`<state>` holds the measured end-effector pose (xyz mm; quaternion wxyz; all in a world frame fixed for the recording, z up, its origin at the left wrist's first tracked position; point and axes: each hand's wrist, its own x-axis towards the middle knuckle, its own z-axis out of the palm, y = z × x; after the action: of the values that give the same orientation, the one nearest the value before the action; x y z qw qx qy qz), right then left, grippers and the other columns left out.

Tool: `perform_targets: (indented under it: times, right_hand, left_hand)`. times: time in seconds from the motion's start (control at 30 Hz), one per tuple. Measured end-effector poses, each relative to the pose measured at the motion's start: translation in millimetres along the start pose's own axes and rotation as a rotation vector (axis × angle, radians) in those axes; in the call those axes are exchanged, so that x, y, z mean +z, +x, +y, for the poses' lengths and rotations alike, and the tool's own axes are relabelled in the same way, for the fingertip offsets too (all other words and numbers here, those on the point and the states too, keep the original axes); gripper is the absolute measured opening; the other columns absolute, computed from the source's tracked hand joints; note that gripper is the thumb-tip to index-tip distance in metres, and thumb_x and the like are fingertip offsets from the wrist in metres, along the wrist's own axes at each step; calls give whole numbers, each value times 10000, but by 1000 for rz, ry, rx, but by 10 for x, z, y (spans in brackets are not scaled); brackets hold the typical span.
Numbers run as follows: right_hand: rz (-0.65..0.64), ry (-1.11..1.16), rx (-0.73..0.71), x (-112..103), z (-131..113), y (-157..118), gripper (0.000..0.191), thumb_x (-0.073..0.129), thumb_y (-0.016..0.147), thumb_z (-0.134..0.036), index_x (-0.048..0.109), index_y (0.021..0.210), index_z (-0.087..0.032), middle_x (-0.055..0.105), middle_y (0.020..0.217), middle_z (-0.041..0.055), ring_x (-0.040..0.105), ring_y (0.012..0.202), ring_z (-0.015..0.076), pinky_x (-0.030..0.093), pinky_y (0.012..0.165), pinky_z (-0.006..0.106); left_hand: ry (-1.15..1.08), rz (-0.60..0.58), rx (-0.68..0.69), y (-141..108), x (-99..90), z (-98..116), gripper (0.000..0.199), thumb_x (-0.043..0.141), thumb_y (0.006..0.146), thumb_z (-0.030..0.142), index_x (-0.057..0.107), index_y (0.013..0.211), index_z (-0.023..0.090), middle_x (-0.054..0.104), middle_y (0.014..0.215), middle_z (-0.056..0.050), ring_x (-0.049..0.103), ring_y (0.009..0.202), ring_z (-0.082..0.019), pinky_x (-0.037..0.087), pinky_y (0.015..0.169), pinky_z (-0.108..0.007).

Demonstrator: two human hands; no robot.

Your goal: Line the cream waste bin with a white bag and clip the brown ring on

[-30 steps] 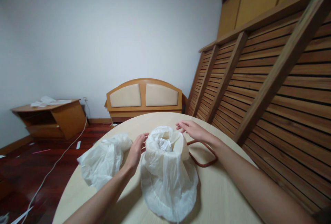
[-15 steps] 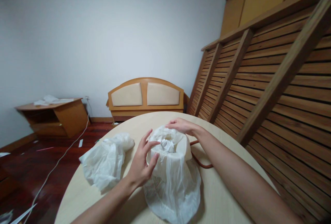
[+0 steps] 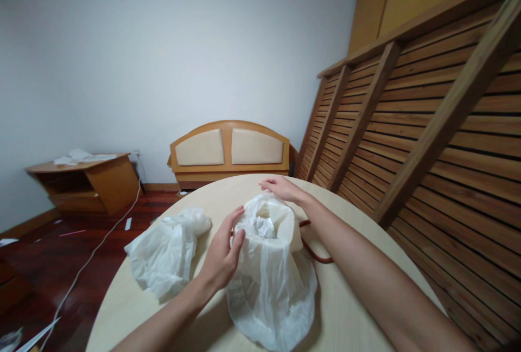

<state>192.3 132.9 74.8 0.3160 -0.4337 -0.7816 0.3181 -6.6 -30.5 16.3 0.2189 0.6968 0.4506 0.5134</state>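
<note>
A white translucent bag (image 3: 271, 292) is draped over an upright object with a round opening, on the round pale table (image 3: 350, 308). Crumpled whitish material (image 3: 265, 227) shows inside the opening. My left hand (image 3: 223, 251) is at the left side of the bag's rim, fingers apart and holding nothing. Behind the far edge of the rim is my right hand (image 3: 280, 188), its fingers stretched out. Another crumpled white bag (image 3: 165, 254) lies on the left part of the table. What the draped bag covers is mostly hidden.
A reddish-brown curved cord or handle (image 3: 317, 254) sticks out right of the draped bag. Beyond the table stands a headboard (image 3: 230, 170). A slatted wooden frame (image 3: 407, 124) leans at right, and a low cabinet (image 3: 109, 184) stands at left.
My left hand has drawn back from the opening to the bag's left side. My right hand has risen slightly off the far rim, its fingers now straighter.
</note>
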Motion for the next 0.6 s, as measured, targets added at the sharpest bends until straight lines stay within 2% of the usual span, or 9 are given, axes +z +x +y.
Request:
perform_targets:
  times: [0.07,0.13,0.2,0.27,0.4,0.6]
  right_hand:
    - [-150,33,-47,-22,-94,-4,343,582,894,-447,753,973,-160,751,957,39,640,841,165,470,726,238]
    - [-320,43,-79,-34,-153,-13,359,634,852,-476,763,956,-157,755,923,31,640,807,165,474,709,240]
    - [-409,29,-103,-32,-171,-7,368,677,810,-479,766,906,-135,749,849,31,623,733,156,465,668,241]
    - [-406,17,-119,-19,-169,25,369,705,778,-473,761,870,-119,734,782,26,598,673,141,451,634,237]
    - [-407,29,-168,28,-205,144,379,718,763,-481,751,859,-116,720,749,21,580,653,132,440,629,239]
    - [-433,57,-305,227,-371,297,342,714,793,-438,749,894,-113,732,809,38,604,721,141,454,671,236]
  left_hand:
    - [-72,47,-101,8,17,-10,477,429,950,470,533,1327,196,561,1410,-121,495,1317,-293,402,1076,-426]
    - [-131,88,-187,15,24,-26,449,420,941,488,578,1239,191,619,1326,-111,556,1235,-281,417,1053,-412]
    - [-195,102,-263,23,23,-49,426,423,920,502,614,1128,183,670,1212,-102,617,1105,-269,467,968,-392]
    - [-253,74,-311,32,21,-79,394,475,876,495,628,1029,166,702,1088,-95,645,978,-256,500,863,-362]
    - [-298,15,-315,50,36,-144,301,575,800,436,612,903,156,707,924,-77,641,837,-225,501,751,-314]
    - [-157,3,-265,59,78,-284,153,565,752,313,601,806,175,684,828,-52,610,738,-200,501,697,-302]
